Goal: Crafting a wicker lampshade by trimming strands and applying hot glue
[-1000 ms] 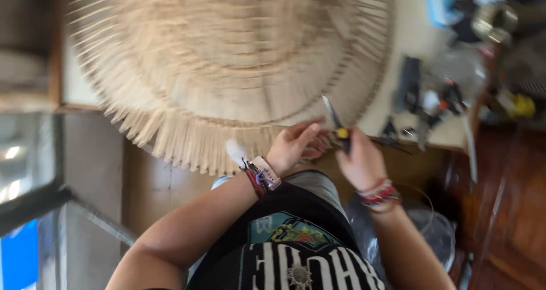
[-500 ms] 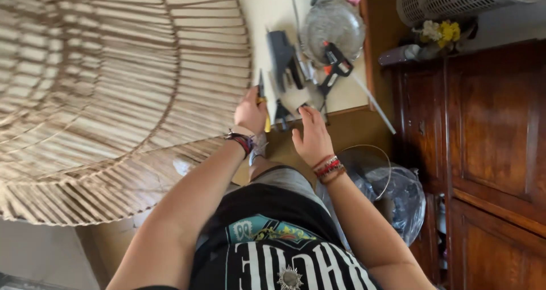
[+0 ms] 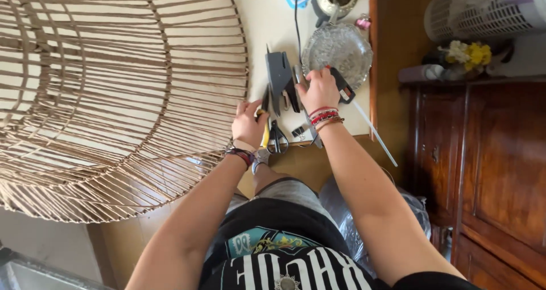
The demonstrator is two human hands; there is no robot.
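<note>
My left hand (image 3: 248,124) is closed on a yellow-handled tool (image 3: 265,133), and the tool's dark tip points up past my fingers. It rests at the table edge beside the rim of a big woven rattan lampshade (image 3: 114,91). My right hand (image 3: 318,91) lies over a black tool (image 3: 343,85) with its fingers curled on it, just below a glass dish (image 3: 336,48). Between my hands lie a grey staple gun (image 3: 280,76) and black scissors (image 3: 277,137).
A long grey metal strip (image 3: 310,132) and a small black clip (image 3: 298,132) lie by my right wrist. A thin white rod (image 3: 375,133) juts over the table edge. A dark wooden cabinet (image 3: 489,170) stands at the right, with a white slatted basket (image 3: 483,8) on top.
The view has swung from the lampshade's fringe to the tool area. Both hands have reached onto the table, the right one now on the black tool.
</note>
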